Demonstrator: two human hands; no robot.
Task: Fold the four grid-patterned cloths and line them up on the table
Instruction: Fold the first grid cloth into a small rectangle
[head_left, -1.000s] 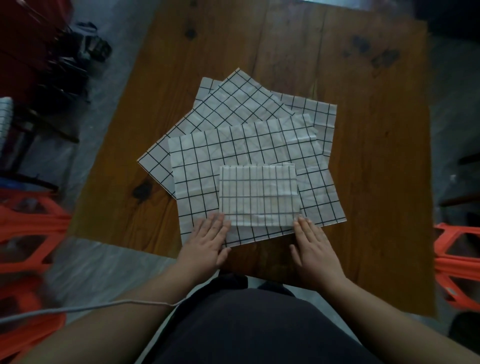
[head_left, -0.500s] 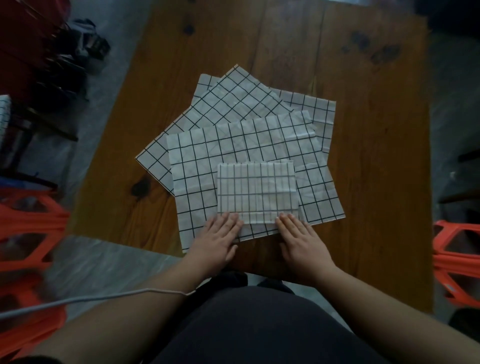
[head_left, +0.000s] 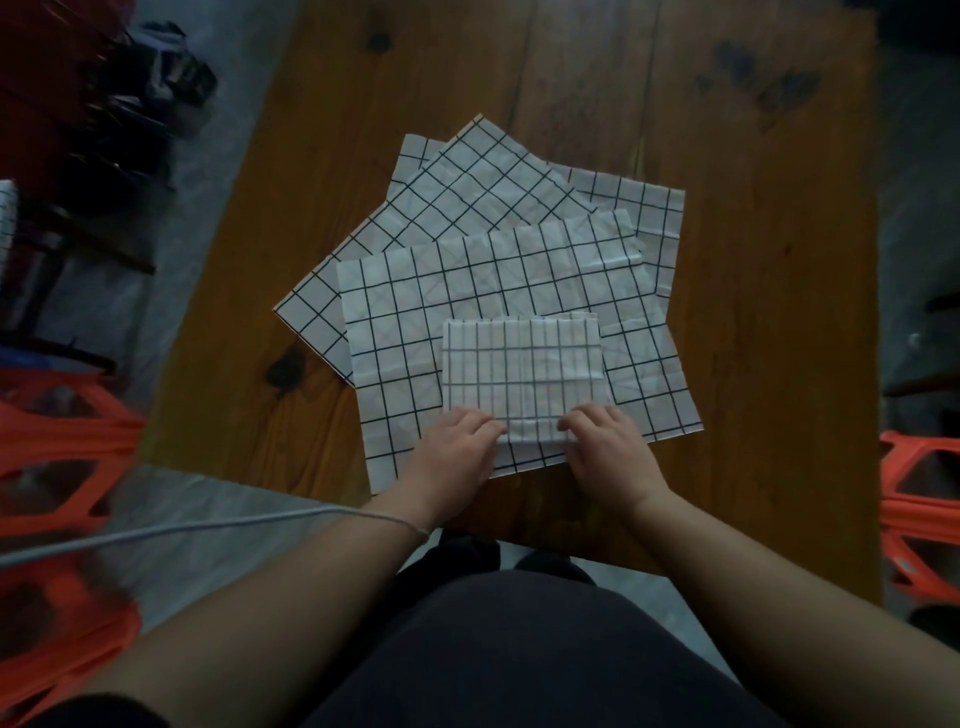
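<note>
Both hands have slid inward and their fingers have curled since a moment ago. Left hand pinches the near edge of the folded cloth towards its left corner, and right hand pinches the same edge further right. It lies on three open cloths, fanned mid-table. Bare table wood runs left, right and far.

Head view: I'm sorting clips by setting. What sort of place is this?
Likely a plain home or workshop room: a worn wooden table with dark knots, orange plastic stools at both sides, a bare grey floor.
</note>
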